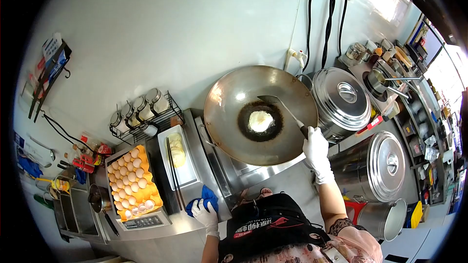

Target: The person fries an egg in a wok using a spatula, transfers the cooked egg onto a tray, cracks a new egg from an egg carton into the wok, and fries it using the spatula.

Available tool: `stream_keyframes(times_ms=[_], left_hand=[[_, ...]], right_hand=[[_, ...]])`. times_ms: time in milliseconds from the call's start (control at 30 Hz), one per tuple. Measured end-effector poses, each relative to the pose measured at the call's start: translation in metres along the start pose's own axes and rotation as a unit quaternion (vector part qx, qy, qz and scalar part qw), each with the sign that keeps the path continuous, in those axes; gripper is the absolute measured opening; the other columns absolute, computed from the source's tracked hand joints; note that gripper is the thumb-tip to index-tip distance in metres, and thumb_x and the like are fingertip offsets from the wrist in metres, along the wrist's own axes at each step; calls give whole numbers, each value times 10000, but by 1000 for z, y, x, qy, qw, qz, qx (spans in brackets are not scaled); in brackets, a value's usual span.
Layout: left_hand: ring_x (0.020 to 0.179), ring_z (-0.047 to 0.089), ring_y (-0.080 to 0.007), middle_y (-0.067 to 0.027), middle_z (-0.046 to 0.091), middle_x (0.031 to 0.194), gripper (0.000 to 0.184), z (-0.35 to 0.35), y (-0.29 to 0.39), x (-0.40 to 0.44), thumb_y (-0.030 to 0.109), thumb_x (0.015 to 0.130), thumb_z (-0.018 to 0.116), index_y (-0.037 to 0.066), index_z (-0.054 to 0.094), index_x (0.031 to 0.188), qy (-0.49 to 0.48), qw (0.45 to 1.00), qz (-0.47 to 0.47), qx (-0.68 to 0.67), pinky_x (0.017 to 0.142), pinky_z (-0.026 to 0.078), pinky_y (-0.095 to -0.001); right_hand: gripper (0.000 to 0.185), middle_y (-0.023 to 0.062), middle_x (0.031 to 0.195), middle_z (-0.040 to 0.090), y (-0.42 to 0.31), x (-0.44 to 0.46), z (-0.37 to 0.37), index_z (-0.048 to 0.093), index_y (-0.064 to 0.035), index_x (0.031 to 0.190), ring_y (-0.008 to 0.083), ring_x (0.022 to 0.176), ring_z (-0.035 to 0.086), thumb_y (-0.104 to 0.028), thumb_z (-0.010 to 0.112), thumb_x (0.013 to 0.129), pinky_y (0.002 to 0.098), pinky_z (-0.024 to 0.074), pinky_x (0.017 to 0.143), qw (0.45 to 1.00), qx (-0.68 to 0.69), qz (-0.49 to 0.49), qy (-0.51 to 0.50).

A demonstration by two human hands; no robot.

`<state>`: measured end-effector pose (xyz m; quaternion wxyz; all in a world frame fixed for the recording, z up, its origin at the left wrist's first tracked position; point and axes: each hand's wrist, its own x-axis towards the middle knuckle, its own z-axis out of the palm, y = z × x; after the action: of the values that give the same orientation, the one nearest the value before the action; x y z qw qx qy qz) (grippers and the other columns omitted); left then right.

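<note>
A large steel wok (pixel 220 131) sits in front of me, with a frying egg (pixel 261 121) in the dark oil at its bottom. My right hand (pixel 317 153), in a white glove, is closed round the dark handle of a wok spatula (pixel 288 110). The spatula's blade is raised over the wok, just behind the egg and apart from it. At the counter's front edge, my gloved left hand (pixel 204 216) grips a crumpled blue cloth (pixel 209 196). Near that hand, long chopsticks (pixel 173 168) lie across a white tray (pixel 189 175) holding fried eggs (pixel 176 152).
Left of the tray, a carton of eggs (pixel 130 180) rests on a device with a control panel. A wire rack (pixel 170 116) of jars stands by the wall. Lidded steel pots (pixel 341 98) crowd the wok's right side. A sink (pixel 78 212) is at far left.
</note>
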<state>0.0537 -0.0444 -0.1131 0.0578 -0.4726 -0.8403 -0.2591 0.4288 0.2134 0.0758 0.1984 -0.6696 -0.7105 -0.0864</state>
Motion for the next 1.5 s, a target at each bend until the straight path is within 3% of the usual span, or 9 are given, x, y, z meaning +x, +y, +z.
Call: stream_keyframes(times_ms=[33, 100, 167, 400, 700, 833, 1100, 1167, 1500], left_hand=[[1141, 489, -354, -152, 548, 1207, 334, 0, 0, 0, 295, 859, 639, 56, 633, 1092, 2, 1000, 1, -1, 980, 377, -487], [1140, 489, -355, -154, 547, 1206, 332, 1, 0, -1, 293, 860, 639, 54, 632, 1091, 3, 1000, 2, -1, 980, 378, -486], [1135, 492, -357, -158, 545, 1204, 328, 1, 0, 0, 289, 861, 638, 51, 630, 1087, 4, 1000, 4, 8, 975, 381, -485], [1127, 497, -366, -150, 546, 1209, 321, -5, 4, 2, 292, 857, 642, 65, 634, 1084, 9, 1000, 10, 4, 963, 390, -491], [1145, 482, -377, -165, 543, 1222, 323, -4, 5, 2, 292, 869, 621, 55, 632, 1088, -7, 1000, -7, -2, 996, 380, -498], [1144, 482, -377, -168, 546, 1215, 324, -2, 3, 1, 293, 870, 619, 54, 632, 1089, 0, 1000, -5, -2, 996, 380, -498], [1129, 490, -384, -173, 552, 1203, 327, -2, 3, 0, 291, 861, 630, 52, 633, 1084, 8, 1000, -5, -11, 986, 383, -505], [1127, 493, -382, -172, 554, 1200, 331, 0, 2, 0, 291, 854, 638, 50, 634, 1079, 12, 1000, 1, -3, 978, 386, -507], [1126, 496, -373, -168, 556, 1192, 331, -1, 0, 0, 287, 841, 651, 47, 636, 1068, 15, 1000, 12, -4, 963, 389, -507]], right_hand=[[356, 156, 892, 566, 4, -1, 3, 559, -48, 1064, 336, 748, 629, -36, 654, 721, 416, 520, 629, 1000, -4, 17, -16], [359, 161, 900, 565, 6, -1, 3, 553, -45, 1069, 343, 751, 632, -43, 655, 725, 417, 525, 626, 999, -24, 27, -36], [150, 147, 802, 556, 7, -2, 6, 557, -53, 886, 319, 684, 622, -64, 610, 747, 435, 487, 610, 999, -25, 21, -9], [148, 153, 813, 566, 12, -11, -6, 559, -46, 884, 331, 713, 625, -62, 610, 747, 440, 495, 624, 1000, 1, 10, 2], [269, 159, 844, 580, 18, -22, -9, 566, -19, 1005, 321, 735, 627, -49, 608, 741, 397, 529, 608, 998, -35, 35, -38], [226, 186, 880, 582, 14, -21, -3, 551, -31, 948, 362, 760, 636, -78, 640, 746, 454, 524, 649, 998, -8, 41, -45], [252, 169, 881, 585, -3, -12, 8, 564, -24, 919, 341, 763, 629, -77, 678, 701, 431, 513, 682, 998, -19, 18, -64], [104, 163, 817, 576, -10, -10, 10, 579, -26, 847, 332, 752, 632, -58, 599, 750, 411, 530, 613, 999, -18, -23, -21], [100, 155, 828, 570, -29, -1, -11, 566, -32, 889, 314, 692, 657, -62, 586, 796, 405, 530, 599, 997, -1, -52, -51]])
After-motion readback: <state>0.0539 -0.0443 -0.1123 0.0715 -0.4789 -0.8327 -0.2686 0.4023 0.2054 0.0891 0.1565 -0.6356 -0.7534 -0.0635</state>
